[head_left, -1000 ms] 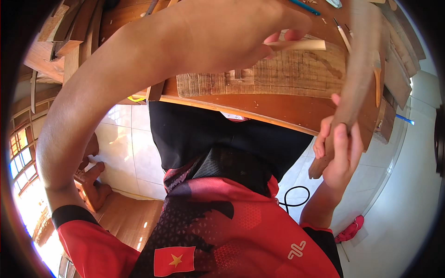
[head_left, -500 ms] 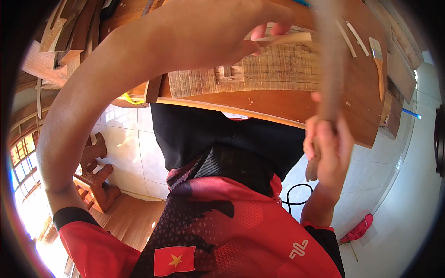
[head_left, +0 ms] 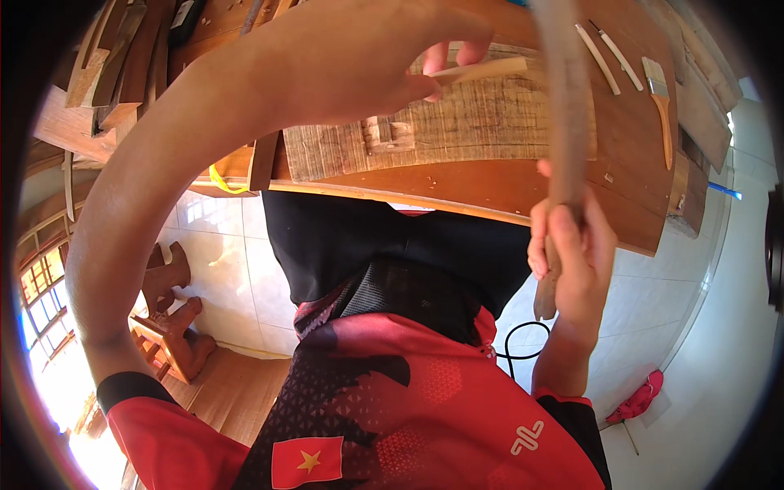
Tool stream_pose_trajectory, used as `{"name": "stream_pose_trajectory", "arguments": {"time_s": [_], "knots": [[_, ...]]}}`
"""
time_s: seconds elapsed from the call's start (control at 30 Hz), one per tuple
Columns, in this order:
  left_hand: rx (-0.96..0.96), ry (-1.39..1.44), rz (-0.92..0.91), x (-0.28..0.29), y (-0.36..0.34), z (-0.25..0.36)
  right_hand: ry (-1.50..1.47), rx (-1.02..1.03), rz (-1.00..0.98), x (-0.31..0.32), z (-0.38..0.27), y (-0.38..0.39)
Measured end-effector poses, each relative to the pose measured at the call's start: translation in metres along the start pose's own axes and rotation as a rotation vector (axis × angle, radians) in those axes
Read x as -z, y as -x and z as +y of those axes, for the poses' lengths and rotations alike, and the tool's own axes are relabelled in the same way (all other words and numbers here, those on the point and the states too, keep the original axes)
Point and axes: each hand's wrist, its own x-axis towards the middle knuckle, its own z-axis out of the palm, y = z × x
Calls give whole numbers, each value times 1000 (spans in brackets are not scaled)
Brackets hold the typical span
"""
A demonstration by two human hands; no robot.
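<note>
The left hand (head_left: 384, 57) reaches over the wooden surface (head_left: 621, 188) with its fingers (head_left: 437, 61) pinched narrow around a pale wooden stick (head_left: 490, 69), which lies roughly crosswise, its free end pointing toward the right edge of the surface. Just beneath the stick sits a carved wooden panel (head_left: 457, 131), a flat, light-coloured slab with small notches cut near its left end, resting close to the near edge of the surface. The right hand (head_left: 572, 261) hangs past that near edge, fingers wrapped tight around a long wooden handle (head_left: 563, 98) whose long axis runs almost straight away from the body, crossing over the right end of the panel; its far end is cut off by the top of the picture, so the head of the tool cannot be told. The handle passes just right of the stick's free end; whether they touch cannot be told. Toward the far right corner lie a flat paintbrush (head_left: 660, 106) and two thin slivers (head_left: 608, 53), well apart from both hands. Stacked timber offcuts (head_left: 114, 57) crowd the far left corner.
</note>
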Motion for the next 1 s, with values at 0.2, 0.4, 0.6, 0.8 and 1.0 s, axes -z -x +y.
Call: {"name": "stream_pose_trajectory", "arguments": {"time_s": [0.2,0.4,0.6,0.8,1.0], "knots": [[-60,4,56,-9,-3,-12,-115,-85,-34,0,6,7],[-91,-53,108,-8,1,-8,5,-87,-50,-4,7,8],[57,54,-10,-11,-1,-13,22,-73,-54,-5,7,8],[238,44,11,-17,4,-5,10,-70,-38,-3,5,6],[164,121,144,-14,24,-7,-92,-130,-32,-4,3,2]]}}
